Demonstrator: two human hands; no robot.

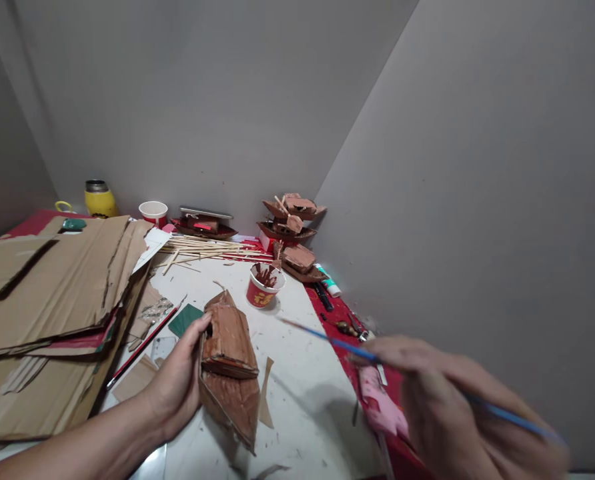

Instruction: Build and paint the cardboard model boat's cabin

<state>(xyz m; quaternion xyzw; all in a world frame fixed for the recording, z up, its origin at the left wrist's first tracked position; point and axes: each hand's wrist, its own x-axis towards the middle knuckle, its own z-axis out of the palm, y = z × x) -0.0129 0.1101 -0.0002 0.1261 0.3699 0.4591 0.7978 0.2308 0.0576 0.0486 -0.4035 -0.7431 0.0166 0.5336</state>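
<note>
A small brown model boat (pixel 231 340) with a curved cabin roof is tilted up off the white tabletop. My left hand (pixel 182 373) grips it along its left side, thumb by the cabin opening. In my right hand (pixel 442 393), somewhat blurred, is a thin blue paintbrush (pixel 345 345), pinched near its middle. The brush tip points left, apart from the boat. Beyond the boat stands a red and white paper cup (pixel 262 293) smeared inside with brown paint.
Stacked cardboard sheets (pixel 62 293) cover the left side. Thin wooden sticks (pixel 217 248) lie at the back. More model boats (pixel 290 230) stand in the far corner. A pink glue gun (pixel 382 407) and small tools line the right edge by the wall.
</note>
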